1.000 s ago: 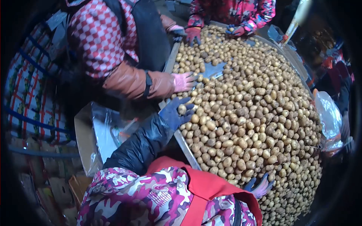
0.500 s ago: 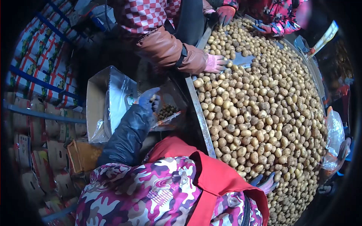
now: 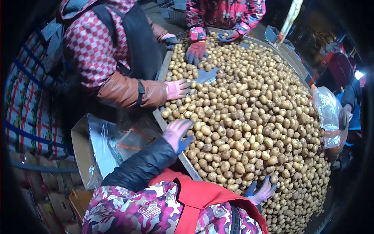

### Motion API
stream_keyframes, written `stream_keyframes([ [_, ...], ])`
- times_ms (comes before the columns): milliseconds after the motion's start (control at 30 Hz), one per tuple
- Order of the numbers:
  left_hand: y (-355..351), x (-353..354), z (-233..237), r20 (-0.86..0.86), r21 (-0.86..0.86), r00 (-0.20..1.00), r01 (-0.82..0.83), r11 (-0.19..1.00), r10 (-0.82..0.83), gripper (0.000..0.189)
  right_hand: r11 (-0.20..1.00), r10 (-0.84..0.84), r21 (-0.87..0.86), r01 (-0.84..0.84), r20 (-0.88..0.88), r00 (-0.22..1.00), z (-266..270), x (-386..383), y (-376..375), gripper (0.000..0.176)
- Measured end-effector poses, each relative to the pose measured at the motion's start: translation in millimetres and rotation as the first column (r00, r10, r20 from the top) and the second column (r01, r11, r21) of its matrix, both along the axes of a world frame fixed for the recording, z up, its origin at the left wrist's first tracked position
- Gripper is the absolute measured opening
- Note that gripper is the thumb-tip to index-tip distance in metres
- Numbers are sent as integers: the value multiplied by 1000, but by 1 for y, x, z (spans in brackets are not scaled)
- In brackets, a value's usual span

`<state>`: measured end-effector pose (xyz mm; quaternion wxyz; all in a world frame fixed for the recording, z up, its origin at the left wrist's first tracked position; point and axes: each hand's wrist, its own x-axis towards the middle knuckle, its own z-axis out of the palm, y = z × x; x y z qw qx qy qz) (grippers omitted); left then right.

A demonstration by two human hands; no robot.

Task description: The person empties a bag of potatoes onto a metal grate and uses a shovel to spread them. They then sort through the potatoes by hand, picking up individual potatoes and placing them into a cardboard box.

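A broad heap of small potatoes point(image 3: 249, 128) covers a metal-edged table point(image 3: 188, 167). My left hand point(image 3: 178, 134), in a pink and blue-grey glove, is at the table's left edge beside the potatoes. Its fingers are spread and nothing shows in it. Low on the heap, my right hand point(image 3: 261, 192), gloved the same way, rests against potatoes with thumb and fingers apart. A co-worker's pink-gloved hand point(image 3: 177, 89) lies on the table edge above my left hand.
A lined cardboard box point(image 3: 83, 150) stands left of the table. One co-worker point(image 3: 93, 50) is at upper left, another point(image 3: 224, 13) at the far end with red-gloved hands on the heap. Clear plastic bags point(image 3: 326, 109) hang at the right edge.
My left hand has moved from above the box area to the table edge, and its fingers have opened. The view has shifted, showing more of the co-workers. My right hand stays on the potatoes.
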<state>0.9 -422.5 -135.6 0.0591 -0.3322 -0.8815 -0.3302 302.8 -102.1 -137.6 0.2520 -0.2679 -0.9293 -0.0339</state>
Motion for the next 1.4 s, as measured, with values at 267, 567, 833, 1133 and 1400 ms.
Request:
stream_keyframes([
  [267, 102, -93, -7, -47, -407, 988, 118, 906, -149, 64, 999, -41, -25, 42, 33, 999, 7, -3, -7, 60],
  [567, 160, -210, -23, 218, -340, 969, -40, 939, 120, 66, 996, -53, -61, 57, 69, 996, 1, 6, -4, 61],
  [833, 208, -231, -12, 181, -434, 851, -380, 817, 492, 69, 998, -58, 4, 58, 68, 996, -5, 10, -1, 59],
  [1133, 263, -133, 17, 1, -149, 957, 287, 946, -291, 51, 997, -54, 54, 49, 80, 995, -14, 13, 8, 59],
  [1400, 278, -195, 26, 182, -255, 972, 195, 947, -151, 43, 997, -58, 54, 56, 31, 998, 8, -7, -7, 57],
])
